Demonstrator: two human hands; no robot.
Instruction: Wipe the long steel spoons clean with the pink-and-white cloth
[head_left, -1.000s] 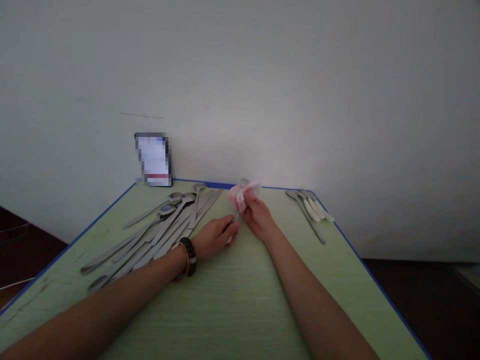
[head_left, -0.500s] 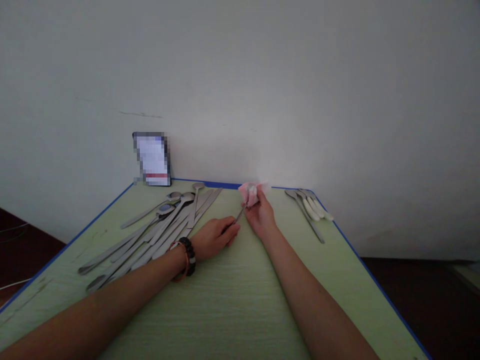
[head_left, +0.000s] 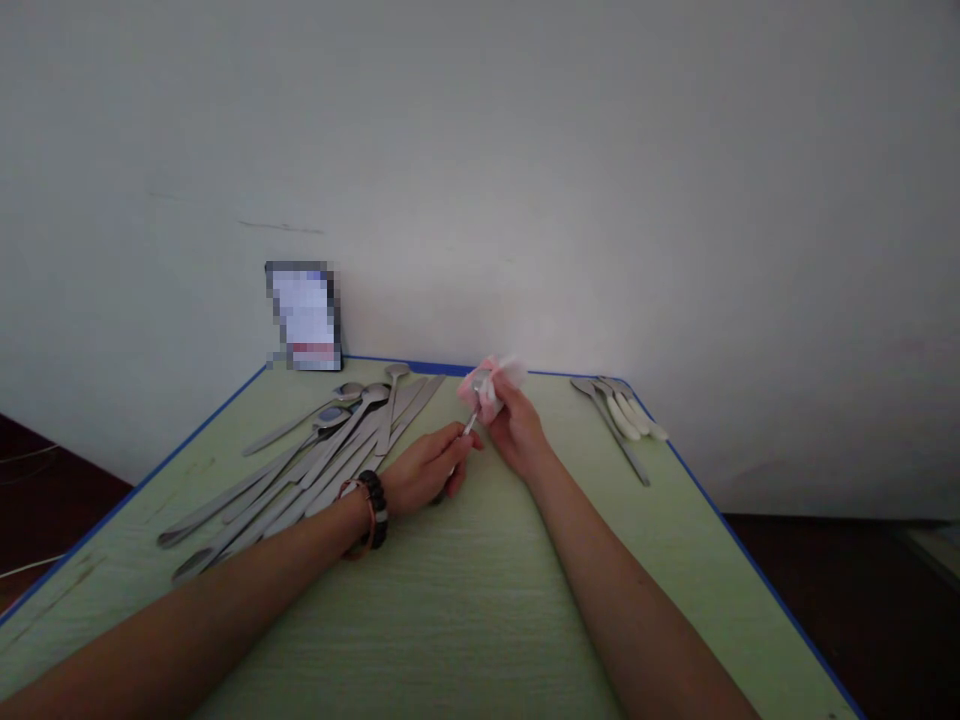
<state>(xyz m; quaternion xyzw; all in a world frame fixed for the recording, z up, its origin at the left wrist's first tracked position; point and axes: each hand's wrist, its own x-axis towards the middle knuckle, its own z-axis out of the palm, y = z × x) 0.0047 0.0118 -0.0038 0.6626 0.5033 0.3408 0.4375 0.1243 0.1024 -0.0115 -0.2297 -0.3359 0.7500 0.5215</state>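
Note:
My left hand [head_left: 431,466] is closed around the handle of a metal spoon [head_left: 470,424]. The spoon slants up and away toward my right hand [head_left: 519,432], where a pink-and-white tissue or cloth [head_left: 489,404] is pinched around its far end. Part of the spoon's bowl seems to show between the folds; the rest is covered. Left of my left hand lies a spread of metal spoons [head_left: 330,418] and long flat-handled cutlery [head_left: 352,455], partly behind my forearm. Dark beads and a thin band circle my left wrist.
On the table's right side lie a metal spoon [head_left: 611,432] and several white-handled pieces of cutlery [head_left: 624,415]. A phone or small tablet [head_left: 306,315], its screen blurred, leans on the wall [head_left: 562,180] at the back left. The green table [head_left: 420,620] has blue edging.
The tissue or cloth and my right hand have shifted slightly left and the folds have turned. My left hand has tilted a little, still on the spoon. The other cutlery has stayed put.

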